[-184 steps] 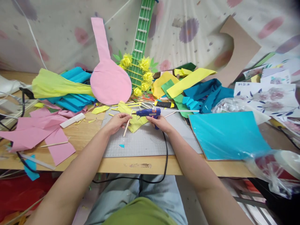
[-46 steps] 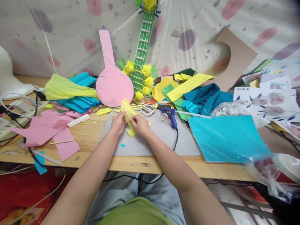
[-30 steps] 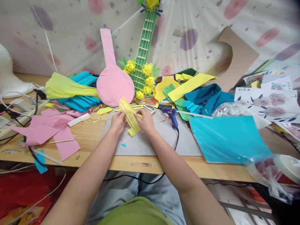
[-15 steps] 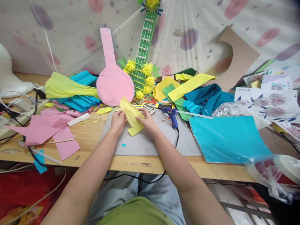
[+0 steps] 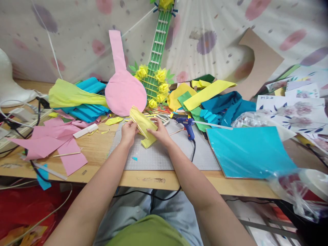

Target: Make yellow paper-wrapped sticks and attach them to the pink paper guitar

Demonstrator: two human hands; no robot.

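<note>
Between my hands, above the grey cutting mat (image 5: 164, 160), is a folded piece of yellow crepe paper (image 5: 144, 125). My left hand (image 5: 128, 132) pinches its left edge, where the layers are stacked. My right hand (image 5: 161, 132) grips the right side, thumb on top of the paper and fingers behind it. Just right of my right hand lies a blue hot glue gun (image 5: 188, 128) with a white glue stick in it. A small blue scrap (image 5: 134, 158) rests on the mat. Behind my hands leans a pink lute-shaped cutout (image 5: 125, 92).
A green paper instrument (image 5: 153, 78) with yellow flowers leans at the back. Pink paper (image 5: 51, 136) and a blue crepe bundle (image 5: 89, 112) lie left. To the right are a turquoise sheet (image 5: 251, 150), a teal crepe piece (image 5: 230, 106) and a brown cardboard cutout (image 5: 263, 65).
The yellow crepe paper has shifted and tilted slightly, its left edge folding over more in my fingers. Both hands stay on it in nearly the same place.
</note>
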